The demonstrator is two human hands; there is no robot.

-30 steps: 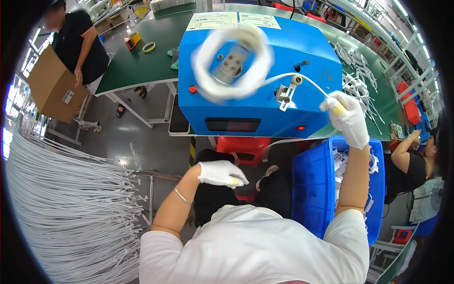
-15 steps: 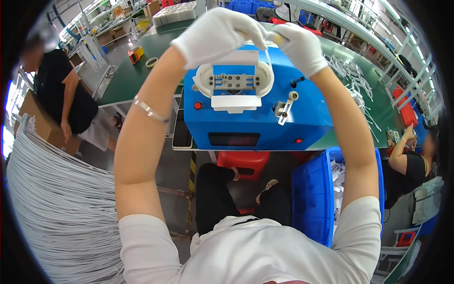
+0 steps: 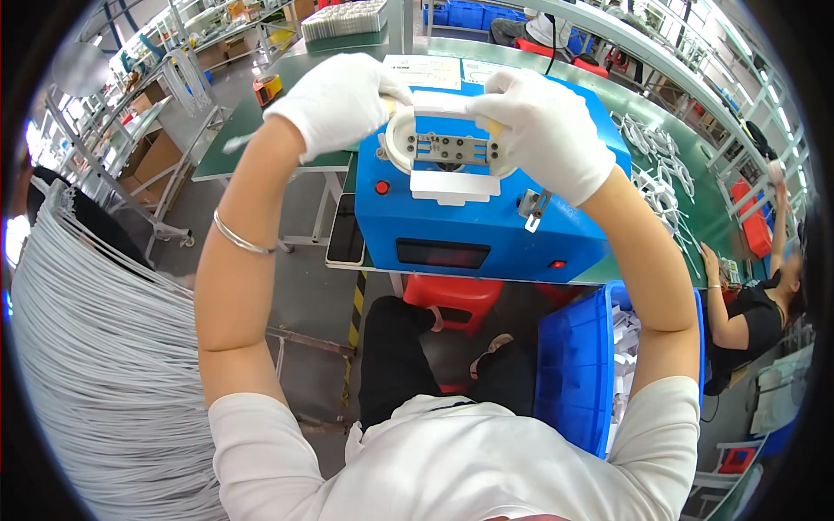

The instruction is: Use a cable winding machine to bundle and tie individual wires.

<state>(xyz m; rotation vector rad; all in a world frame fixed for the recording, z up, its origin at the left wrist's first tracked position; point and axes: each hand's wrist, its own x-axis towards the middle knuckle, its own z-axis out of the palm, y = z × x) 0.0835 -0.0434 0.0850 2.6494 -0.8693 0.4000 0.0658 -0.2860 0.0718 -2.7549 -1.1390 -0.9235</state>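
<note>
Fingers [image 3: 396,84] of my left hand [image 3: 334,104] and right hand [image 3: 547,130] curl at either end of the white coil [image 3: 393,149] on the blue machine [image 3: 521,247], but my gloves hide whether they pinch it. Earlier, both hands were close together beyond it; printed sheets [image 3: 434,71] lie behind, too small to read.

Your left hand [image 3: 334,106], right hand [image 3: 552,135]: both gloved white, pale yellow at fingers. Coil [image 3: 397,146] white; plates [image 3: 452,150] inside it silver-grey. Machine [image 3: 512,239] at counter's front edge: bright blue, button [image 3: 382,187] red, screen [image 3: 443,253] black. Counter [image 3: 711,195] green; cables [image 3: 663,195] toward its right edge white. Below front edge: bin [image 3: 573,373] blue, stool [image 3: 456,295] red, floor tape [image 3: 357,304] striped yellow-black. Your shirt [image 3: 504,460] white, trousers [image 3: 400,365] black, bracelet [image 3: 241,236] silver. Cable bundle [image 3: 113,347] at your left pale grey.
</note>
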